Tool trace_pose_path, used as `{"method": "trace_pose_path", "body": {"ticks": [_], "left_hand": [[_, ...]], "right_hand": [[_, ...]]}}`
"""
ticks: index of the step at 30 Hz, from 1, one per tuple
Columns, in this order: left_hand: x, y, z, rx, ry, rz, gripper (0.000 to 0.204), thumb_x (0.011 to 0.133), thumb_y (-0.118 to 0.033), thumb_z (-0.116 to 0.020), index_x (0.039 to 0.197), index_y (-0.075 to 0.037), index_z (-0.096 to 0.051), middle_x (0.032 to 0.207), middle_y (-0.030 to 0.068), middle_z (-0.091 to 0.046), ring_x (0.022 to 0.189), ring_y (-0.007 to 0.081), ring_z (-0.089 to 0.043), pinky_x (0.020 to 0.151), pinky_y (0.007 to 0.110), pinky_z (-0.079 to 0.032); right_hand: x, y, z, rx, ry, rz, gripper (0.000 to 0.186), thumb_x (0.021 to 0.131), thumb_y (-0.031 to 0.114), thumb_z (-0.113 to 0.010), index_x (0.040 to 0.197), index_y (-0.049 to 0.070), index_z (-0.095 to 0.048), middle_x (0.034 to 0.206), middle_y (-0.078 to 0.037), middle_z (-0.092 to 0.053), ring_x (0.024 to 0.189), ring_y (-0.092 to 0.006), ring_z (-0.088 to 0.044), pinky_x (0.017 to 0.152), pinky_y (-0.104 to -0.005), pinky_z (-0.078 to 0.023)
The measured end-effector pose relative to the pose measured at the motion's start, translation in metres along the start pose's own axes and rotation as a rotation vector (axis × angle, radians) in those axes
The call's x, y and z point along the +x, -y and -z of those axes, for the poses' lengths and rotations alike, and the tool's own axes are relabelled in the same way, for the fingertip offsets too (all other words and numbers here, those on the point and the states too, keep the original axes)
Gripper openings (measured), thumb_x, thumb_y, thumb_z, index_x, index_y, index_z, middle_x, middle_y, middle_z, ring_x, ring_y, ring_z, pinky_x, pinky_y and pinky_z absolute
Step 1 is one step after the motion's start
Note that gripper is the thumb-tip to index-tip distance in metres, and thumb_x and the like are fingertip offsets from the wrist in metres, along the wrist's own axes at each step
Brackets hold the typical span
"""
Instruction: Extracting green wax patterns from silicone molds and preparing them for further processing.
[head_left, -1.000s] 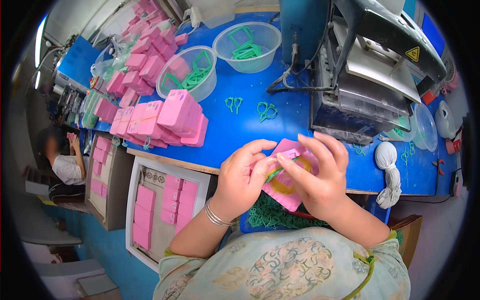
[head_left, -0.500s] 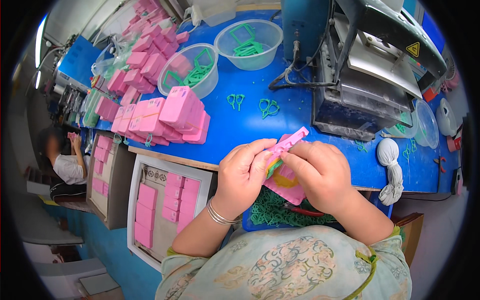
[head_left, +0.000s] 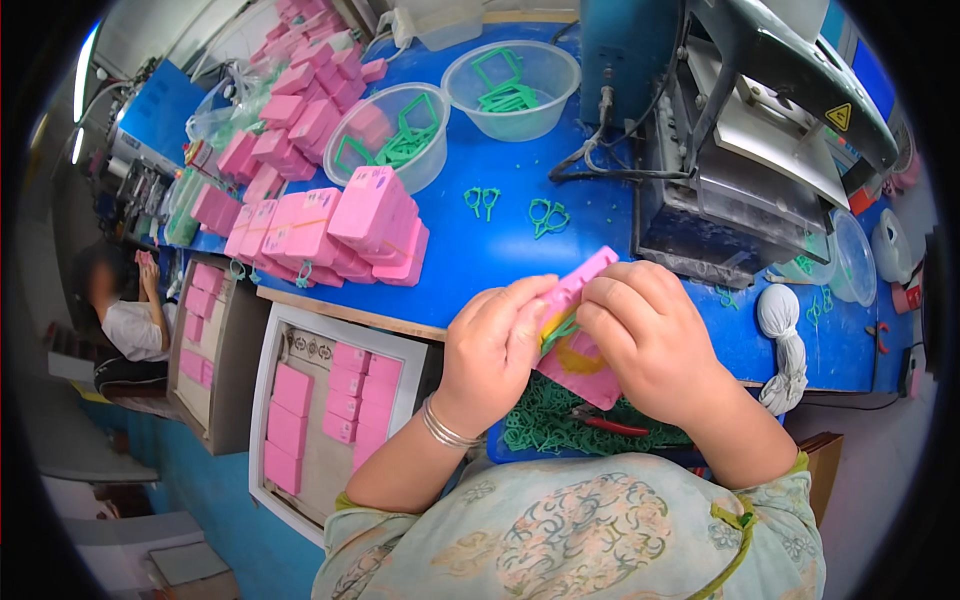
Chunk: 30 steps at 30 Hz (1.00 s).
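R hand [head_left: 645,330]: since curled in, pinching
L hand [head_left: 495,350]: pinching too
Pink block [head_left: 582,380], above tray [head_left: 494,447]: prob. prising; next needs my steady grip

A yellow triangular warning sign [head_left: 839,117] with a black border and dark symbol marks the dark metal press [head_left: 735,215] toward the right edge of the blue desk [head_left: 480,262]; handwriting-like marks on stacked pink rectangular blocks [head_left: 368,210] by its near edge are illegible.

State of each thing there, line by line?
Left hand: gripping pink piece
Right hand: gripping pink piece
Pink piece: tilted, held up
Left clear bowl: upright, holding green frames
Right clear bowl: upright, holding green frames
Red-handled tool: lying on green scraps
Pink blocks: stacked
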<state>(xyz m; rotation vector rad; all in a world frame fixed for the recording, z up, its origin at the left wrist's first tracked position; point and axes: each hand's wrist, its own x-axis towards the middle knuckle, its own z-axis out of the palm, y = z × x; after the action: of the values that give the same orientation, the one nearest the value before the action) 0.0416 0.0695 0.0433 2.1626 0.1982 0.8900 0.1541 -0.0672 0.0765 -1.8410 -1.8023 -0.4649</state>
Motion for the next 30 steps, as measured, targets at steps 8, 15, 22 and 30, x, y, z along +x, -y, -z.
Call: {"method": "trace_pose_path", "body": {"ticks": [8, 15, 22, 30], "left_hand": [[-0.001, 0.024, 0.000, -0.238, -0.158, 0.252, 0.020, 0.089, -0.006, -0.050, 0.104, 0.002, -0.060, 0.088, 0.0122, -0.065, 0.078, 0.0147, -0.061, 0.069, 0.029, -0.048], [-0.013, -0.008, -0.017, -0.131, 0.234, -0.336, 0.024, 0.078, -0.003, -0.054, 0.100, 0.003, -0.061, 0.101, 0.0173, -0.061, 0.095, 0.0309, -0.060, 0.080, 0.040, -0.047], [-0.019, -0.008, -0.041, -0.895, 0.315, 0.233, 0.040, 0.089, -0.023, -0.054, 0.116, 0.005, -0.050, 0.111, 0.0165, -0.056, 0.094, 0.0239, -0.060, 0.084, 0.037, -0.047], [0.085, 0.019, -0.010, -0.826, -0.162, 0.482, 0.026, 0.092, -0.012, -0.049, 0.105, 0.009, -0.053, 0.075, 0.0085, -0.058, 0.060, 0.0150, -0.057, 0.051, 0.023, -0.046]], "right_hand": [[-0.033, 0.004, -0.003, 0.173, 0.017, -0.082, 0.027, 0.066, 0.010, -0.058, 0.091, 0.000, -0.055, 0.099, -0.014, -0.057, 0.090, -0.0295, -0.059, 0.076, -0.0375, -0.049], [-0.036, 0.009, 0.011, 1.646, -0.664, -0.992, 0.018, 0.091, 0.013, -0.053, 0.076, 0.007, -0.044, 0.080, -0.008, -0.057, 0.075, -0.0143, -0.059, 0.057, -0.0273, -0.049], [-0.065, -0.008, -0.012, 1.314, -0.538, -1.008, 0.014, 0.087, 0.010, -0.059, 0.080, 0.004, -0.049, 0.078, -0.003, -0.054, 0.070, -0.0075, -0.050, 0.065, -0.0219, -0.041], [-0.082, -0.010, -0.036, 0.751, -0.389, -0.763, 0.016, 0.080, 0.008, -0.061, 0.094, 0.002, -0.055, 0.085, -0.008, -0.055, 0.069, -0.0127, -0.049, 0.063, -0.0218, -0.040]]}}
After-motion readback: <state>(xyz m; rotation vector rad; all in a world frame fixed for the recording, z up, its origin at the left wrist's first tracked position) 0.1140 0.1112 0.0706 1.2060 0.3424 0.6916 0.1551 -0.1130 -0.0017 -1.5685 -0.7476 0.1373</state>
